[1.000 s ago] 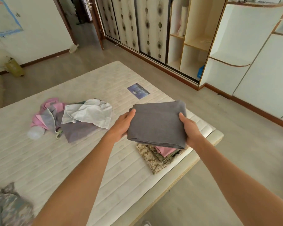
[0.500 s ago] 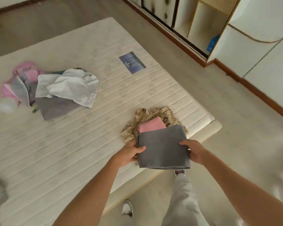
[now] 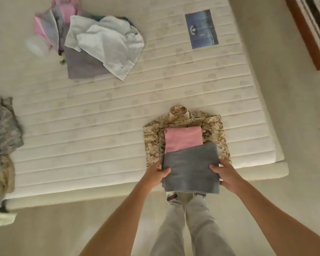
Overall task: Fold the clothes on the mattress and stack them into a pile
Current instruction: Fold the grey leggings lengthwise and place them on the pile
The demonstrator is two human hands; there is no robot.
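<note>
Both arms reach forward and down from the bottom of the view, forearms bare and nearly straight, converging on a folded grey cloth. The left hand grips the cloth's left edge, thumb curled over the top surface and fingers tucked underneath. The right hand grips the right edge the same way, thumb on top, fingers hidden below. The hands are apart, one at each side of the cloth, clamped on it.

The grey cloth is held flat over the near edge of the mattress, overlapping the near part of a folded pink garment, which lies on a folded camouflage garment. Whether the cloth already rests on the pile cannot be told.

Farther back on the mattress sits a loose heap of unfolded clothes, with a pale blue piece on top. Another crumpled bundle lies at the mattress's left edge. A dark blue label is on the mattress's far right. The person's legs in light trousers stand on the floor below the cloth.
</note>
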